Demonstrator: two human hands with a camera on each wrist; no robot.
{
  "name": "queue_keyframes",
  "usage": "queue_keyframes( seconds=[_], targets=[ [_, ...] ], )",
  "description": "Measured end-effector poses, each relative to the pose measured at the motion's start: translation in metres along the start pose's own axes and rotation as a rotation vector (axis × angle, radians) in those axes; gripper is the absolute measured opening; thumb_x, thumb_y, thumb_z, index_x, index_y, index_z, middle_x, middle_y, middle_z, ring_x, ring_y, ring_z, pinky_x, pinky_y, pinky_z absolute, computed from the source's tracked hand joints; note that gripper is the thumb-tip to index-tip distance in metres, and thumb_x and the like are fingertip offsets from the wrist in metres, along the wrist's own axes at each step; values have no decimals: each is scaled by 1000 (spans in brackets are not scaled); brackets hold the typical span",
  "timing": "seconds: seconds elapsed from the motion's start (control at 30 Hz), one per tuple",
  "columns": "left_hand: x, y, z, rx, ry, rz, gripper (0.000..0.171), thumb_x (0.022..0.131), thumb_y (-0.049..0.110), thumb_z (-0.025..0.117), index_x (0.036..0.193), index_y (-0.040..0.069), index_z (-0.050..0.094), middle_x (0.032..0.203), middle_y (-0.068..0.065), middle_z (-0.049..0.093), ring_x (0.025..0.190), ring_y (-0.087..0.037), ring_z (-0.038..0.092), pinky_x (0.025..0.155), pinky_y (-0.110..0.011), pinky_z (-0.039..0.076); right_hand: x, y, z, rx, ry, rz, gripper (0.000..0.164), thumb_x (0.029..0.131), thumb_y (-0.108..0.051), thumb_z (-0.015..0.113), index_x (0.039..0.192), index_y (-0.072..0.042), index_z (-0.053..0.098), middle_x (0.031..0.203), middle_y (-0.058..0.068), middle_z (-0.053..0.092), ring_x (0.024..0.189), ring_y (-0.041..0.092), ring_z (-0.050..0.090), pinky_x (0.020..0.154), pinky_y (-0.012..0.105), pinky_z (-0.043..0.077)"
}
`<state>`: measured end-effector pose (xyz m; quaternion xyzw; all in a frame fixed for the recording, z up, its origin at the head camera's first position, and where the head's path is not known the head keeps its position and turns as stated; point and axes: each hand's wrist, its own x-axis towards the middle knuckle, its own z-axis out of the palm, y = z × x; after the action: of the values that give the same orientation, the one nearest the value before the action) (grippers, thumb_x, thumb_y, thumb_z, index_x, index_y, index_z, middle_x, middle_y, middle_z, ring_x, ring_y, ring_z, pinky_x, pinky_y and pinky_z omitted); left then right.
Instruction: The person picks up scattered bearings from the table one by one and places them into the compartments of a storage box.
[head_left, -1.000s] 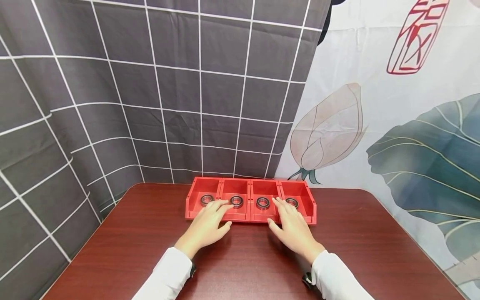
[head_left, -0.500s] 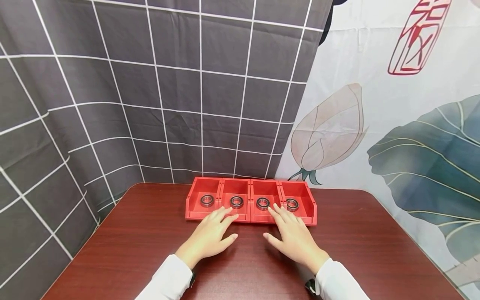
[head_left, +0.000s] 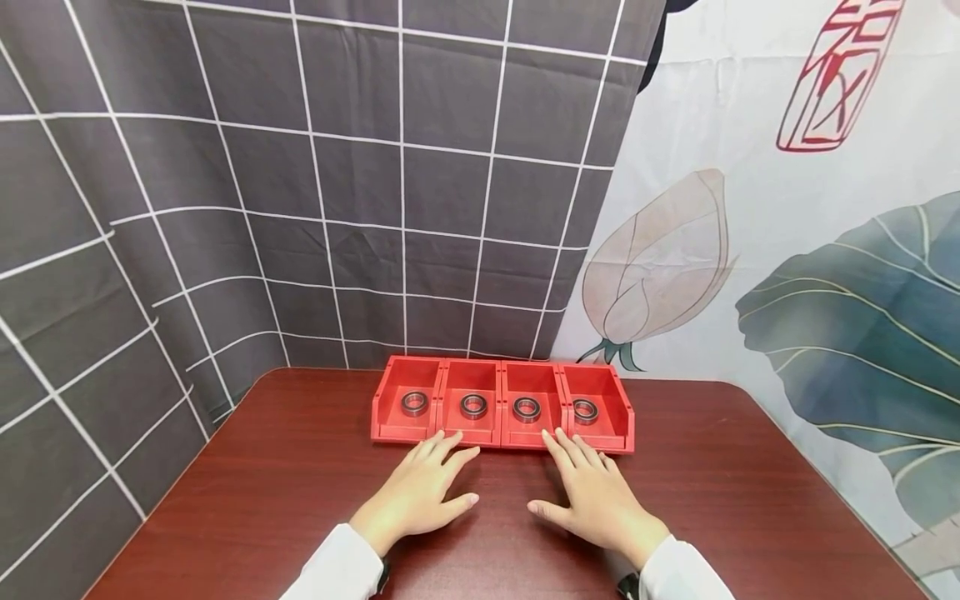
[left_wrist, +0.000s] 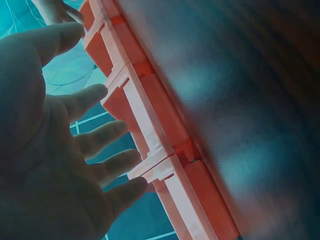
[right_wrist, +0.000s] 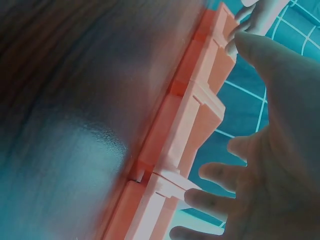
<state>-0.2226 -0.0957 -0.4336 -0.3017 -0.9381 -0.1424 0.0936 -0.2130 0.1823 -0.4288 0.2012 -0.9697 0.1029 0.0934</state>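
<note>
A row of red open-front bins point(head_left: 501, 444) stands toward the back of the table, joined side by side. Each compartment holds one ring-shaped ball bearing lying flat: the leftmost bearing point(head_left: 414, 403), two middle bearings point(head_left: 473, 406) point(head_left: 527, 408) and the rightmost bearing point(head_left: 585, 411). My left hand point(head_left: 420, 492) has its fingers spread, with the tips near the front edge of the left bins and nothing held. Likewise spread, my right hand point(head_left: 600, 500) has its fingertips by the front of the right bins. Whether the fingertips touch the rim I cannot tell. In both wrist views the palms show bare.
The dark red-brown table point(head_left: 495, 558) extends around the bins. Behind it hangs a grey cloth point(head_left: 442, 192) with a white grid. On the right is a white cloth with a printed lotus bud point(head_left: 652, 258) and a large leaf.
Both hands have drawn back toward the person, from over the bins to their front edge. The outer bearings, partly covered before, now show fully. The bins and bearings stay in place.
</note>
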Motion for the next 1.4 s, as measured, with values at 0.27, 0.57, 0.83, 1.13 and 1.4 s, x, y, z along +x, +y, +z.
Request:
queue_keyframes(
  seconds=[0.27,0.57,0.83,1.13,1.4],
  targets=[
    [-3,3,1,-4,5,-1,60,87,48,61,139,20,50,146,-16,43,135,-43,37,110,-57,31,-8,2,1,-22,51,-37,89,75,-63,68,148,-20,40,149,12,41,134,40,40,100,62,37],
    [-3,6,1,28,0,-9,64,86,53,61,141,23,48,148,-15,40,136,-44,35,108,-62,30,-8,5,5,-34,47,-46,88,75,-65,67,147,-23,40,150,10,41,134,39,40,100,63,37],
    [-4,7,3,52,-20,-20,65,86,62,54,142,29,46,150,-10,40,137,-43,34,108,-63,28,-8,5,6,-33,33,-41,90,75,-66,66,148,-22,38,150,12,40,135,39,39,101,63,37],
    [-4,7,4,35,-29,-29,65,87,64,50,141,28,48,149,-9,42,137,-42,35,109,-62,28,-10,2,5,-6,43,-15,84,80,-66,61,147,-21,40,149,11,42,136,38,38,103,64,33],
    [-5,8,3,35,-32,-31,64,88,64,49,141,28,49,148,-9,42,137,-42,35,109,-62,28,-10,2,7,-15,62,-14,82,81,-66,60,147,-20,41,149,10,42,136,37,39,104,63,33]
  ],
)
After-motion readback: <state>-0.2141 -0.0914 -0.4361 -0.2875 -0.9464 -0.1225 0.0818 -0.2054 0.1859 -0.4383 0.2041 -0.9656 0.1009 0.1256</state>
